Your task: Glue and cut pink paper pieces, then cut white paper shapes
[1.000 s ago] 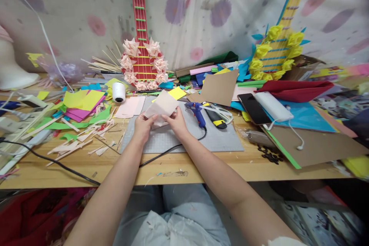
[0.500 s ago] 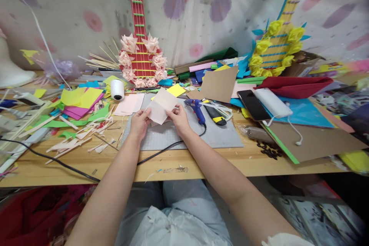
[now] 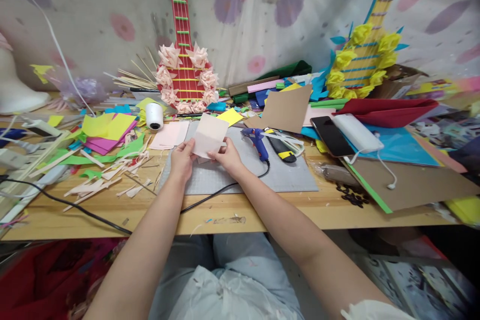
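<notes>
Pale pink paper (image 3: pixel 210 134) (straight-edged).

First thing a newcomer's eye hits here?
Probably the red guitar-shaped craft with pale pink paper flowers, back left of centre, then the yellow guitar-shaped craft with bright yellow paper flowers, back right. Front and centre, left hand and right hand hold a pale pink paper sheet over the grey flat mat.
</notes>
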`<control>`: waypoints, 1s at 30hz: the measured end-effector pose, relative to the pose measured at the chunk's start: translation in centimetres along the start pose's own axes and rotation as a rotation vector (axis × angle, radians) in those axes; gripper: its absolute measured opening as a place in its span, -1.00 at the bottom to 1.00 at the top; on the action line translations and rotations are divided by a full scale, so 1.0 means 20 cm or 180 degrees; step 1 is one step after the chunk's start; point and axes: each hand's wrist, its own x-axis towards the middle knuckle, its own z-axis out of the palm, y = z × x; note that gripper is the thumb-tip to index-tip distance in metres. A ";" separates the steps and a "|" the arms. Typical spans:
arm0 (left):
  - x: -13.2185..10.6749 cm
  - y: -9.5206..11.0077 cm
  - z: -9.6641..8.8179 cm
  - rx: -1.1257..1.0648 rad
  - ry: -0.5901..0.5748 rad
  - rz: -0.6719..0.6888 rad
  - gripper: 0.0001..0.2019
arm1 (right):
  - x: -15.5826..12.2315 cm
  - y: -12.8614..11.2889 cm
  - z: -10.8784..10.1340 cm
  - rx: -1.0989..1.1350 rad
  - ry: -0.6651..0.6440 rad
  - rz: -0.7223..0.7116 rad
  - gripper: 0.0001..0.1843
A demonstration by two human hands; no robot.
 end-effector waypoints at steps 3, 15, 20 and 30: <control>0.01 -0.01 -0.01 0.0143 -0.0098 0.0053 -0.65 | 0.00 -0.01 -0.01 -0.0046 -0.0128 0.0087 -0.38; 0.01 -0.03 -0.02 0.0699 -0.0176 0.0207 -0.58 | 0.00 -0.02 -0.05 -0.0400 -0.0103 -0.0137 -0.49; -0.01 -0.04 -0.01 0.1347 -0.0227 0.0507 -0.48 | -0.02 -0.06 -0.07 -0.0218 -0.0300 -0.0092 -0.44; -0.02 -0.02 -0.01 0.1166 -0.0366 0.0284 -0.36 | 0.00 -0.08 -0.10 -0.0405 -0.0058 -0.0116 -0.54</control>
